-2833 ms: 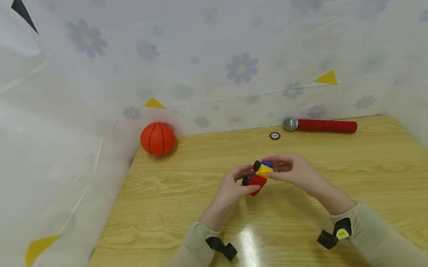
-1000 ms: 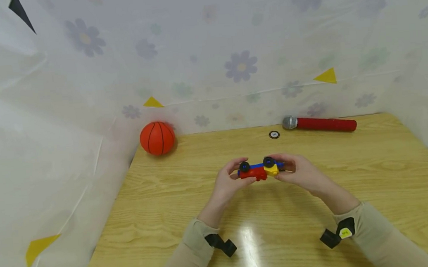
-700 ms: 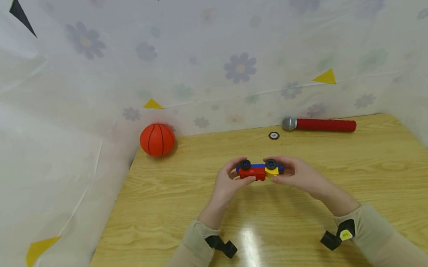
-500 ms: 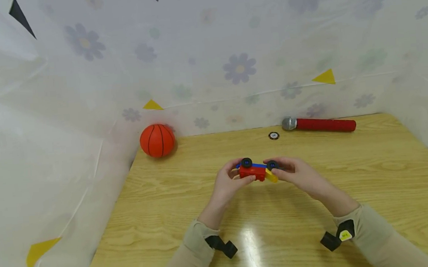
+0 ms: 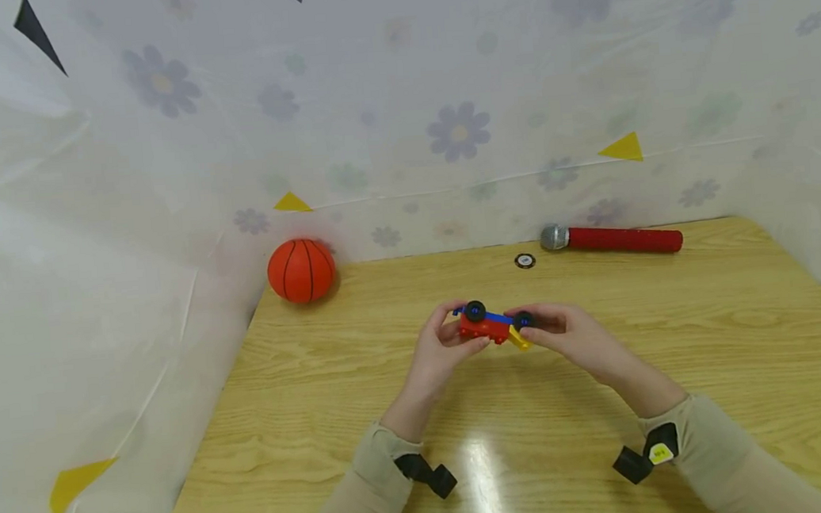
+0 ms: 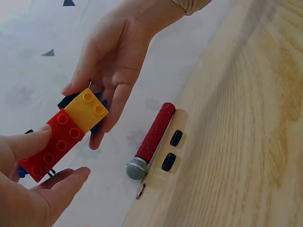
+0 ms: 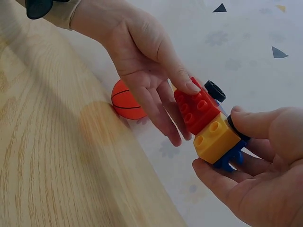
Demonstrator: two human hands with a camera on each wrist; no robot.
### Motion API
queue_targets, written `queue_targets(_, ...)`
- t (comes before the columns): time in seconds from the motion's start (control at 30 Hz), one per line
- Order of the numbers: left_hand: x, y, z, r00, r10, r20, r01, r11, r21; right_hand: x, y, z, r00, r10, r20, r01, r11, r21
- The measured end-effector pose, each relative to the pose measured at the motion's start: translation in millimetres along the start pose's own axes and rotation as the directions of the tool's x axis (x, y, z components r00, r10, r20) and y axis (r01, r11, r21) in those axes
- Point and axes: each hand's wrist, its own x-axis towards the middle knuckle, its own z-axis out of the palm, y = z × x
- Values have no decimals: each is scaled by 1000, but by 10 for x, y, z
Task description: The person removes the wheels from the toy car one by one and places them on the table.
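A toy block car (image 5: 483, 328), made of a red studded brick (image 6: 57, 144) and a yellow studded brick (image 7: 217, 139) on a blue wheeled base, is held above the table between both hands. It lies tipped, black wheels toward the back wall and studs toward the person. The left hand (image 5: 435, 354) grips the red end, thumb across the brick's side. At the yellow end, the right hand (image 5: 577, 339) pinches the car, its thumb on a black wheel (image 5: 524, 321). Fingers partly cover the blue base (image 7: 232, 158).
An orange toy basketball (image 5: 302, 271) sits at the table's back left corner. A red-handled microphone (image 5: 624, 240) lies at the back right, beside a small round chip (image 5: 524, 260). Two black wheel-like discs (image 6: 176, 138) stand near the microphone in the left wrist view.
The car was turned from a slant to nearly level, then its right end dipped slightly. The right thumb shifted from the yellow brick up onto the wheel. Both hands keep their hold.
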Motion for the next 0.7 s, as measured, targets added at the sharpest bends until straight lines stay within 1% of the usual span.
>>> queue_targets(0.07,5,-4,3,1000,-5,17,5,1000,-29,0,-1,4,1000,2,-6,-2,1000,-6)
queue_targets(0.17,1,5,9,999,-19,50,24,994,-103,4,-2,13,1000,7,-15,-8,1000,-14)
queue_targets(0.27,-11,20,21,996,-28,83,44,980,-193,13,3,24,1000,14,-21,-15,1000,-14)
queue_targets(0.4,-24,34,38,994,-42,96,66,963,-261,22,9,46,999,20,-27,-21,1000,-14)
queue_targets(0.57,-28,27,43,993,-42,111,71,960,-270,28,4,68,999,28,-32,-30,999,-45)
queue_targets(0.7,-20,15,43,992,-41,120,70,966,-250,40,6,87,999,2,-48,-8,992,-123)
